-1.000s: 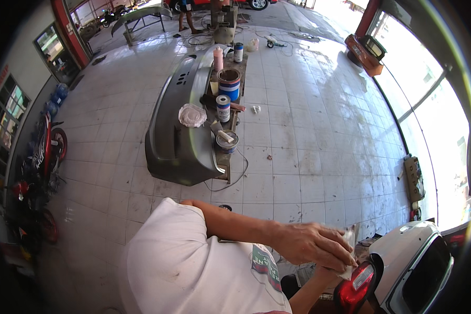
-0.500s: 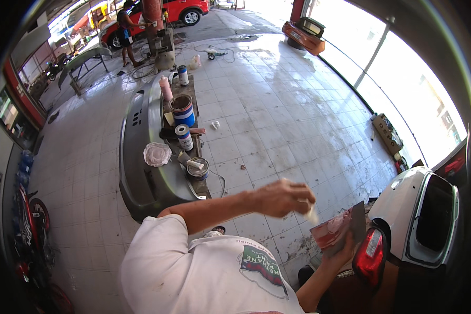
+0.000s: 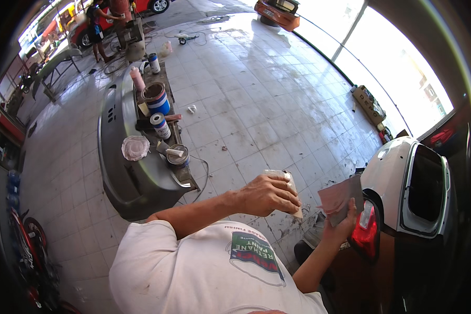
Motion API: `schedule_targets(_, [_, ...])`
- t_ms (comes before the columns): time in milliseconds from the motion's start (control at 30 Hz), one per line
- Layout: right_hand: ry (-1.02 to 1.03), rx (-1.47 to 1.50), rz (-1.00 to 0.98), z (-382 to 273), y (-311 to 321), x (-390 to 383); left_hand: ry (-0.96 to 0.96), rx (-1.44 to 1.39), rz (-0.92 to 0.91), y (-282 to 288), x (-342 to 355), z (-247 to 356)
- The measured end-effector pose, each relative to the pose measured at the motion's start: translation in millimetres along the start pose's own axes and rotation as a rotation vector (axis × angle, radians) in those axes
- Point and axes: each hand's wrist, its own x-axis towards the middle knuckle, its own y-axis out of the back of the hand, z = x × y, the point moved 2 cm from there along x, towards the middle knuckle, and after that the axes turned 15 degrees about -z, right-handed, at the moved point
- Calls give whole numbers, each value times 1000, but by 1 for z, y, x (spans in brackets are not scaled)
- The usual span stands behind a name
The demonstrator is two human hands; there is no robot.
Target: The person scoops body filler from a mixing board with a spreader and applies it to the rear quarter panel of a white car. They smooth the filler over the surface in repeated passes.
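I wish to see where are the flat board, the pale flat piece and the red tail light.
Flat board (image 3: 342,194), head view: middle of broad face.
Pale flat piece (image 3: 292,183), head view: uncovered right edge.
Red tail light (image 3: 365,227), head view: lens.

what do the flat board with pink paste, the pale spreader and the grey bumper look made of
Board: metal or plastic, given its flat matte grey face. Spreader: perhaps dull plastic, judging by its thin pale edge. Bumper: probably moulded plastic, satin grey, from its smooth curves.

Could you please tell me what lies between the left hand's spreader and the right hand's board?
Between spreader and board, the head view shows only an open gap, with floor tiles beyond.
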Motion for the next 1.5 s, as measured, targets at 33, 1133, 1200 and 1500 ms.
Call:
schedule_targets(33, [-23,55,-87,-1,-2,-1,-66,-46,89,13,9,11])
schedule_targets(1133, [-100,-436,-34,37,-1,-28,-44,-285,70,-35,23,-4])
schedule_targets(1200, [-40,-218,49,31,4,-23,-37,-208,-38,-30,9,-8])
schedule_targets(1500, [-329,596,-610,36,2,-31,-253,-438,285,25,48,58])
